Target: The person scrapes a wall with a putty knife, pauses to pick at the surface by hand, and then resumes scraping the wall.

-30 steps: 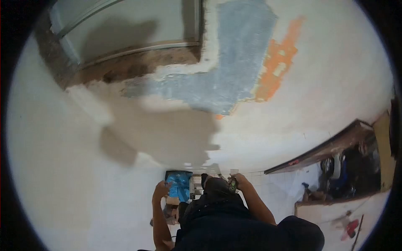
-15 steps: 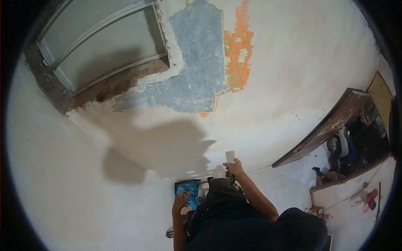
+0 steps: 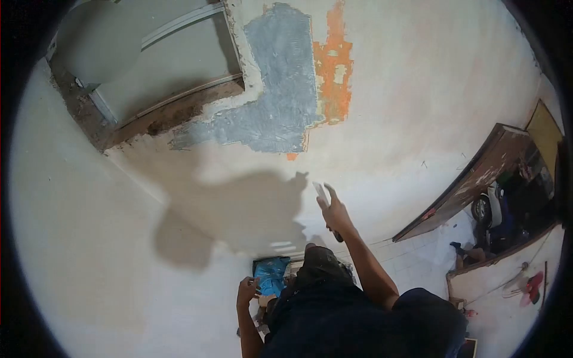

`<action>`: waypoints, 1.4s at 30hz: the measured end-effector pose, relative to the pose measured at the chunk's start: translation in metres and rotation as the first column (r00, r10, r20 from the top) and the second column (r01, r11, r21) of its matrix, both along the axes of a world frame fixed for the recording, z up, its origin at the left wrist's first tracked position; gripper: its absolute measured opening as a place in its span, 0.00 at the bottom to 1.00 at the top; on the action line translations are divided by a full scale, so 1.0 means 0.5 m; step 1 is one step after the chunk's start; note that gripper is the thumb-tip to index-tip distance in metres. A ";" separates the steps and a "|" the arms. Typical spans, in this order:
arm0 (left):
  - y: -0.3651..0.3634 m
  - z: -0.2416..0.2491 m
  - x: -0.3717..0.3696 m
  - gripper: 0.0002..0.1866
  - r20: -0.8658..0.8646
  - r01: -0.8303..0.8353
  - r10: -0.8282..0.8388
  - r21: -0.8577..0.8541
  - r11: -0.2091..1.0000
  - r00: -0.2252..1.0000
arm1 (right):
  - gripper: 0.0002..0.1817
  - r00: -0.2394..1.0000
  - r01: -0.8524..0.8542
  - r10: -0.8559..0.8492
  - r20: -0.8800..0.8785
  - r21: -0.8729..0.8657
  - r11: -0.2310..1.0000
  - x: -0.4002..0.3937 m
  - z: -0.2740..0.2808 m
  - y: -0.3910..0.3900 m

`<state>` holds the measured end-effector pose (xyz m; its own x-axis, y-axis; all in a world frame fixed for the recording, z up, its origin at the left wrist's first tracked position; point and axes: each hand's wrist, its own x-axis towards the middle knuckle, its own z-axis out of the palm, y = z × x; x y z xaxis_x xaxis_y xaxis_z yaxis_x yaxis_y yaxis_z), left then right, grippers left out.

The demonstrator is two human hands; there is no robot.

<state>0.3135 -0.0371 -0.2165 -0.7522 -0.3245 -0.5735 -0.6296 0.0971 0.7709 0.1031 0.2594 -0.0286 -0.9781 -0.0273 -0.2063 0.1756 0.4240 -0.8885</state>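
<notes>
My right hand (image 3: 338, 218) is closed around a putty knife, raised in front of the wall. The pale blade (image 3: 320, 193) points up, and the dark end of its handle shows below my palm. On the wall above, a grey plastered patch (image 3: 280, 77) borders an orange strip (image 3: 335, 77); the blade is apart from both. My left hand (image 3: 247, 291) hangs low at the left with its fingers loosely bent and apart, nothing visible in them. Close by it lies a crumpled blue plastic sheet or bag (image 3: 271, 275).
A recessed framed opening (image 3: 179, 53) with a rough brown sill is at upper left. On the right, a brown door (image 3: 459, 185) stands by a doorway, with a wheel (image 3: 481, 209) beyond it. A person's legs (image 3: 471, 255) show at that doorway. White floor tiles (image 3: 394, 255) lie below.
My right hand has risen with the putty knife, turning the blade more edge-on. My left hand has moved slightly left and down, away from the blue plastic. The view has shifted a little.
</notes>
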 end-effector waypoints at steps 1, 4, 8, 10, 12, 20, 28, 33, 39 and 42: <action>0.002 0.008 -0.001 0.22 -0.009 0.008 -0.008 -0.008 1.000 1.000 | 0.25 1.000 -0.003 0.003 0.001 -0.007 1.000 -0.015 0.002 -0.002; 0.019 0.046 -0.030 0.21 -0.053 0.033 -0.033 -0.008 0.999 0.998 | 0.23 0.862 -0.045 -0.013 -0.508 -0.101 0.994 -0.057 0.021 -0.008; 0.067 0.120 -0.154 0.18 -0.254 0.150 -0.158 -0.052 0.987 0.954 | 0.22 0.841 -0.017 -0.045 -0.539 -0.109 0.994 -0.102 0.115 -0.031; 0.111 0.193 -0.229 0.17 -0.359 0.215 -0.225 -0.068 0.974 0.906 | 0.23 0.828 -0.006 -0.031 -0.561 -0.064 0.998 -0.123 0.143 -0.040; 0.175 0.312 -0.299 0.17 -0.427 0.269 -0.249 -0.014 0.963 0.869 | 0.23 0.699 0.048 -0.107 -0.707 -0.102 0.994 -0.172 0.109 -0.063; 0.302 0.416 -0.497 0.25 -0.513 0.276 -0.198 0.081 0.958 0.835 | 0.23 0.716 0.190 -0.329 -0.616 -0.281 0.941 -0.193 0.087 -0.125; 0.333 0.403 -0.555 0.25 -0.626 0.436 0.091 0.632 0.641 0.774 | 0.24 0.684 0.226 -0.420 -0.597 -0.374 0.899 -0.206 0.082 -0.138; 0.351 0.396 -0.580 0.25 -0.611 0.417 0.095 0.637 0.648 0.786 | 0.23 0.603 0.205 -0.458 -0.653 -0.429 0.880 -0.211 0.085 -0.135; 0.363 0.403 -0.587 0.25 -0.620 0.434 0.066 0.617 0.656 0.782 | 0.22 0.645 0.240 -0.396 -0.654 -0.318 0.917 -0.218 0.087 -0.126; 0.370 0.407 -0.593 0.25 -0.627 0.441 0.055 0.605 0.664 0.777 | 0.22 0.583 0.217 -0.461 -0.669 -0.418 0.882 -0.226 0.089 -0.134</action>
